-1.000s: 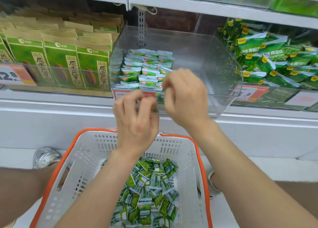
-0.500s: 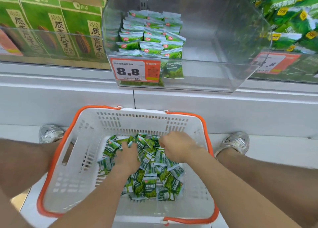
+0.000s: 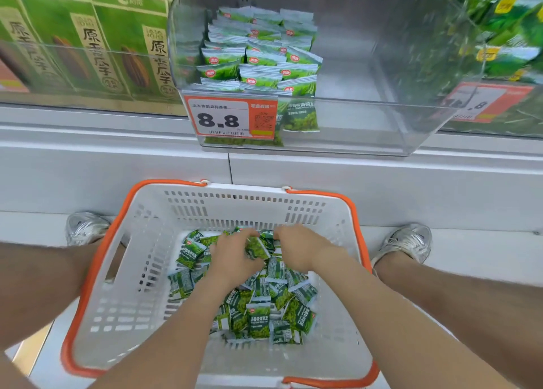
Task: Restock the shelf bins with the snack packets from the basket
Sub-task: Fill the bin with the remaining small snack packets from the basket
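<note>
A white basket (image 3: 123,294) with an orange rim sits on the floor between my feet. Several small green snack packets (image 3: 258,315) lie heaped in it. My left hand (image 3: 232,256) is down in the heap at its far side, fingers curled round a green packet (image 3: 256,248). My right hand (image 3: 299,249) is beside it on the heap, fingers curled into the packets; what it holds is hidden. Above, a clear plastic shelf bin (image 3: 367,118) holds neat rows of the same packets (image 3: 258,53) in its left part, behind an orange price tag (image 3: 232,119) reading 8.8.
Tall green and tan bags (image 3: 88,44) fill the shelf section to the left. Larger green bags (image 3: 499,30) fill the section to the right. The white shelf base (image 3: 382,188) runs behind the basket. My silver shoes (image 3: 85,227) flank the basket.
Both hands dropped from the bin's front edge into the basket, and my view tilted down. Since half a second ago they have reached further into the heap's far side and closed on packets.
</note>
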The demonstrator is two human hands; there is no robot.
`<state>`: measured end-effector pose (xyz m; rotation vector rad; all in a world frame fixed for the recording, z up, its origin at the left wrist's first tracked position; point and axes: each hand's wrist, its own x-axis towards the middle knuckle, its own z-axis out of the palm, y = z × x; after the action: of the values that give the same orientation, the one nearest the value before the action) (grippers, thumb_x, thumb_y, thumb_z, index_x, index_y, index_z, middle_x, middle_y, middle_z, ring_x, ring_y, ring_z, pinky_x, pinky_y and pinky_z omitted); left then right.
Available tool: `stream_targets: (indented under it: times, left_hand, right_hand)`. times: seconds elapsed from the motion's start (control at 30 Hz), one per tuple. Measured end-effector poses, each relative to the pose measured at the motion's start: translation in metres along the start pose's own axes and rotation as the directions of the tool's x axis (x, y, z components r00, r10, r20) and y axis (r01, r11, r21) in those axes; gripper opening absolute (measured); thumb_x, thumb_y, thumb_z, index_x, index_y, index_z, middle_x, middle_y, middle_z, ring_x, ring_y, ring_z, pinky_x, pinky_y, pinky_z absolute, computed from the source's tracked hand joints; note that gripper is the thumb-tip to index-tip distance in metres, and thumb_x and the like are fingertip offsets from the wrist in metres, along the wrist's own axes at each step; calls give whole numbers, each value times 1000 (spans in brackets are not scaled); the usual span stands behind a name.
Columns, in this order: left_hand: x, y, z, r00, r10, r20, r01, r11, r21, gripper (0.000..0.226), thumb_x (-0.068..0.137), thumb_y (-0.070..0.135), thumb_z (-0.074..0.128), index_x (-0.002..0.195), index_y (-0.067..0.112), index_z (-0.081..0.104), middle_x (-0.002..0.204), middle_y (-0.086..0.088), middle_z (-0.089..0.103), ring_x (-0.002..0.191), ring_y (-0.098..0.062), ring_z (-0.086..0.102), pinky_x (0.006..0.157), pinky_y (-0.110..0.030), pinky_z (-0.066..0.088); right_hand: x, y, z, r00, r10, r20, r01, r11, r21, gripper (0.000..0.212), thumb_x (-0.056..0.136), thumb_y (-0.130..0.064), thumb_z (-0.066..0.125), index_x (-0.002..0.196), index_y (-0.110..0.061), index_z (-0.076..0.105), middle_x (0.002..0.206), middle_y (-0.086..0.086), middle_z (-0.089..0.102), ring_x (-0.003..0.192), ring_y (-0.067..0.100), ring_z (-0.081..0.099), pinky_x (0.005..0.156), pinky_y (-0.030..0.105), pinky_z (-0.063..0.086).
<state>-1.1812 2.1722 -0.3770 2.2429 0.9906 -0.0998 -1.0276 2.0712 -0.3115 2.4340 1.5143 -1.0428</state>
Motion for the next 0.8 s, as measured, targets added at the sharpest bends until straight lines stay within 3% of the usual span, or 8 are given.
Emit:
stream_targets:
  times: [0.13, 0.23, 0.3, 0.37, 0.47, 0.57, 0.63, 0.8]
  left_hand:
    - [3, 34, -25, 985, 157, 76, -132, 956, -263, 71, 79, 29, 88, 142, 34, 56, 126, 4, 65, 121, -17, 60, 98, -33, 49]
    - [-2, 54, -47, 980, 195, 47, -170, 930, -327, 71, 74, 28, 93, 132, 39, 54, 113, 9, 63, 114, -12, 59, 91, -35, 50]
    - [-7, 59, -61, 982, 185, -19, -178, 903, -391, 69, 66, 30, 99, 122, 38, 59, 113, 13, 63, 111, -4, 59, 89, -30, 50]
    - [-10, 59, -73, 993, 115, -25, -111, 842, -528, 68, 63, 29, 102, 119, 33, 64, 117, 12, 67, 106, -7, 67, 87, -29, 55]
    - [-14, 58, -88, 997, 12, 72, 52, 580, -813, 53, 79, 10, 91, 126, 12, 65, 109, -15, 77, 99, -35, 76, 86, -40, 64]
    - [-16, 61, -94, 999, -34, 37, 49, 496, -867, 35, 86, 4, 82, 119, -1, 69, 104, -25, 76, 93, -39, 76, 82, -42, 66]
    - [-17, 66, -95, 998, -68, 6, 39, 495, -868, 34, 84, 6, 84, 114, -1, 70, 101, -24, 76, 84, -34, 75, 77, -39, 66]
    - [-23, 81, -111, 994, 47, -95, -103, 632, -768, 12, 90, 12, 81, 101, 17, 82, 95, -9, 79, 85, -24, 75, 71, -38, 64]
  right_hand:
    - [-2, 0, -28, 983, 100, -153, -16, 880, 474, 50, 103, -29, 59, 147, -14, 43, 132, 14, 60, 114, 33, 63, 86, 36, 50]
    - [-9, 3, -43, 983, 130, -127, -14, 752, 659, 45, 94, -25, 75, 134, -14, 59, 98, 1, 62, 74, 18, 65, 63, 29, 50]
    - [-15, 7, -52, 988, 116, -99, 1, 643, 766, 30, 92, -16, 78, 120, -13, 68, 79, 4, 61, 61, 18, 60, 61, 31, 52]
    - [-19, 13, -59, 985, 122, -118, 41, 508, 860, 21, 92, -9, 78, 111, -14, 73, 87, 11, 69, 73, 21, 69, 72, 36, 61]
    - [-26, 18, -65, 985, 101, -142, 92, 394, 915, 25, 89, -1, 77, 111, -13, 74, 106, 17, 75, 94, 25, 77, 88, 43, 63]
    - [-33, 15, -67, 995, 12, -98, 84, 412, 907, 33, 87, 5, 76, 117, -7, 70, 99, 16, 75, 91, 24, 76, 87, 41, 63]
    - [-36, 12, -68, 994, -37, -99, 104, 498, 861, 35, 84, 4, 76, 117, -5, 71, 96, 17, 75, 89, 25, 74, 89, 48, 61]
    - [-52, -6, -93, 990, -69, -121, 135, 700, 702, 32, 82, -20, 89, 106, -6, 74, 87, 19, 75, 77, 26, 75, 84, 50, 64]
